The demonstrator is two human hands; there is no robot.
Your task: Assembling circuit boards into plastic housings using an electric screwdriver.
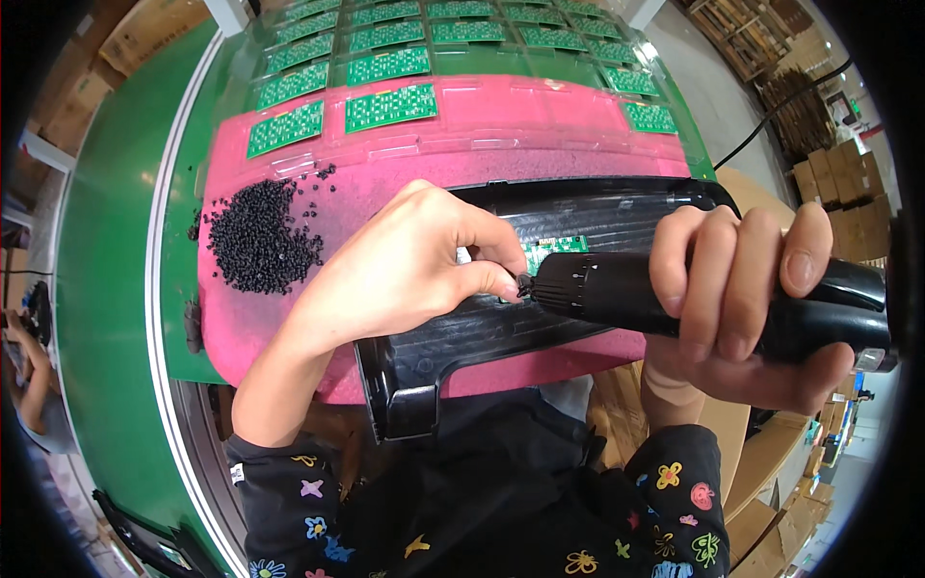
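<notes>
My right hand (737,289) is wrapped round a black electric screwdriver (617,289), which lies nearly level with its tip pointing left. At that tip, my left hand (405,260) pinches a small black screw (524,285) between thumb and forefinger; the fingers partly cover it. Directly beneath the hands is a green circuit board (564,247) inside a long black plastic housing (462,337). The fingers and the screwdriver hide part of the board. To the left of my left hand, a heap of small black screws (265,241) lies on the pink mat.
A clear plastic tray (462,63) with several green circuit boards (390,108) spans the far side of the pink mat (260,342). The green table (116,241) extends left. Cardboard boxes (848,193) stand at the right, and another person's arm (37,371) shows at far left.
</notes>
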